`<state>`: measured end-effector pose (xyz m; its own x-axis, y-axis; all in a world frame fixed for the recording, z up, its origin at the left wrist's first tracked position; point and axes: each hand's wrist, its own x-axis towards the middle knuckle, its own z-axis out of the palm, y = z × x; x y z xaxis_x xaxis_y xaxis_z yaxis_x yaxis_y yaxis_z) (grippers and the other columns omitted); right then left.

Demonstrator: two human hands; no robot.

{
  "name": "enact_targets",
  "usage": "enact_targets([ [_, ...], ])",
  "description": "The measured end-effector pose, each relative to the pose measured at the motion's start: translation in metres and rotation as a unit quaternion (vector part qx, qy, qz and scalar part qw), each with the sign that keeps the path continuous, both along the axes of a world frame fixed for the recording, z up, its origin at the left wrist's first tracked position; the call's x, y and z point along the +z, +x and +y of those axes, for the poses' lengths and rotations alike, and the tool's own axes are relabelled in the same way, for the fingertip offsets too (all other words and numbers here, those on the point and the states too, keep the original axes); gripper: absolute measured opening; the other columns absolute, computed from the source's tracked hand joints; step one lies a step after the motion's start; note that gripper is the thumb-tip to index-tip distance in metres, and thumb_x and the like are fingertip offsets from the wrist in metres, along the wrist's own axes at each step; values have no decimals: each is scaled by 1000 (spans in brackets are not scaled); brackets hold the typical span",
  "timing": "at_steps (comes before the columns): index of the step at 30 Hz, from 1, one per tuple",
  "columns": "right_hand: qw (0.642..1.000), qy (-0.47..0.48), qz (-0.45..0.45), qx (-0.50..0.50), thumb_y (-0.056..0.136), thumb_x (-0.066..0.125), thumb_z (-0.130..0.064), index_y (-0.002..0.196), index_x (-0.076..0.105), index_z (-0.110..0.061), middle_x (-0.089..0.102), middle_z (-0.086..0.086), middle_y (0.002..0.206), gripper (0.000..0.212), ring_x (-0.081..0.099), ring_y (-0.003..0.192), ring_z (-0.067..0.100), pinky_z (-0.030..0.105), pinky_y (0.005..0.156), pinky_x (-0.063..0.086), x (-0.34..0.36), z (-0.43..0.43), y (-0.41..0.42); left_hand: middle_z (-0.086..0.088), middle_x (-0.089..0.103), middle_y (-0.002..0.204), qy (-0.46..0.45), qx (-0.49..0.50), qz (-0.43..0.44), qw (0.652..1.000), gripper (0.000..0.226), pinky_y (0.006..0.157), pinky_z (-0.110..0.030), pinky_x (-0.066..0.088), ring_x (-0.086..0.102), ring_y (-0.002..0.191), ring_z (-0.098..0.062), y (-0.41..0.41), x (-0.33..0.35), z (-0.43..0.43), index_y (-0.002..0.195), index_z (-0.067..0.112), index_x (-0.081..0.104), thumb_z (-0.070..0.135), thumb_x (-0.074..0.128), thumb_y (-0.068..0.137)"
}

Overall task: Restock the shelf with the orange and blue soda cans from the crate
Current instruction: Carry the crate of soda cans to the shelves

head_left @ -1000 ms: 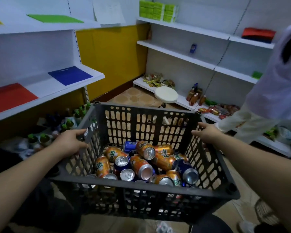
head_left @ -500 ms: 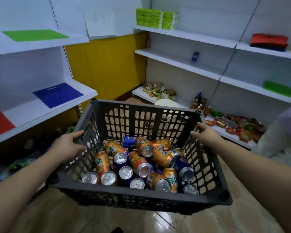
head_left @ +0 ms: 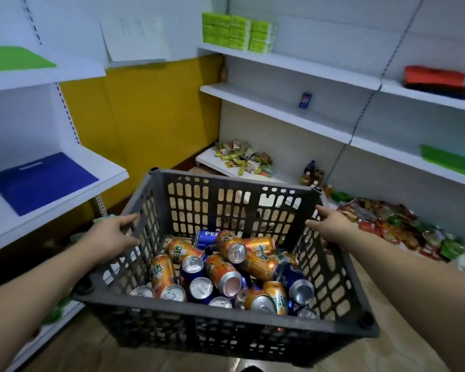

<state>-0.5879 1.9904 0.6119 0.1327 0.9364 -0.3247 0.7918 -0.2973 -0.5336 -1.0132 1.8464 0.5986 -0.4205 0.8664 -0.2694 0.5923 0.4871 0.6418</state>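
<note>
From the head camera, a dark grey slotted plastic crate (head_left: 226,322) is held up at the middle of the frame, between two shelving units. The left hand (head_left: 113,234) grips the crate's left wall near the rim, with the thumb inside and the fingers laid along the top edge. The right hand (head_left: 332,224) holds the right wall in the same way. Inside the crate, orange cans (head_left: 222,272) and blue cans (head_left: 295,279) lie jumbled on their sides and on end, all still in the crate. Ahead on the right, one small blue Pepsi can (head_left: 304,100) stands alone on the white middle shelf (head_left: 253,99). Green boxes (head_left: 236,32) are stacked on the shelf above it. Snack packets (head_left: 243,157) are heaped on the bottom board. A blue bag (head_left: 42,178) lies flat on the left shelving.
</note>
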Motion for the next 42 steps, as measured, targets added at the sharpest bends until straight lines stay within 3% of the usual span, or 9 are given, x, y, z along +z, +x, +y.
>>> enact_targets([
  [3,1000,3,8,-7,92,62,-35,151,23,-31,50,7,99,71,57,74,18,39,73,58,-3,42,1,-13,62,122,3,-18,16,1000,74,61,-36,56,67,72,-22,-7,2,51,141,30,43,10,75,77],
  [6,1000,3,11,-11,91,63,-36,151,24,-31,58,9,110,72,56,87,21,43,84,57,-6,96,2,-14,59,128,7,-34,30,999,74,72,-34,54,63,85,-21,-10,4,106,140,26,46,10,77,75],
  [12,1000,-3,10,19,88,67,-38,151,25,-31,52,14,140,76,61,106,24,45,94,53,-10,223,-6,-14,67,94,-6,-3,-1,1000,73,53,-30,49,63,58,-25,-12,-4,207,140,23,46,6,76,76],
  [17,999,0,-10,47,89,65,-38,152,25,-30,52,13,140,75,62,110,27,39,88,54,-2,319,-33,-10,71,82,-12,33,-20,999,73,50,-29,47,62,53,-23,-26,-9,284,142,27,44,9,75,78],
  [22,998,6,-21,52,90,65,-38,151,25,-31,50,14,142,74,62,111,29,43,92,53,-5,413,-69,-15,71,84,-1,46,-44,998,75,63,-45,56,68,64,-35,-59,-15,372,141,23,44,4,75,76],
  [29,999,11,9,42,89,66,-37,151,24,-33,56,15,133,76,66,97,30,44,82,57,-12,520,-109,-10,61,50,11,69,-52,996,73,40,-26,43,50,38,-22,-101,-16,486,139,19,46,-1,75,75],
  [34,996,3,20,86,91,63,-37,152,23,-30,57,14,132,73,65,83,23,41,79,58,-9,616,-143,-13,63,60,3,97,-48,994,70,33,-21,40,52,42,-22,-126,-15,558,139,19,48,1,74,77],
  [39,989,-18,41,140,89,67,-33,152,23,-29,50,15,141,76,61,106,29,45,91,53,-10,710,-189,-14,67,61,-8,154,-53,987,70,45,-32,48,57,46,-26,-151,-21,607,140,23,46,3,73,78],
  [42,984,-20,26,178,89,66,-34,152,24,-29,50,13,142,76,59,115,31,39,85,52,-8,756,-228,-18,71,85,-17,184,-44,982,70,60,-44,55,67,65,-36,-170,-27,625,140,26,45,8,74,79],
])
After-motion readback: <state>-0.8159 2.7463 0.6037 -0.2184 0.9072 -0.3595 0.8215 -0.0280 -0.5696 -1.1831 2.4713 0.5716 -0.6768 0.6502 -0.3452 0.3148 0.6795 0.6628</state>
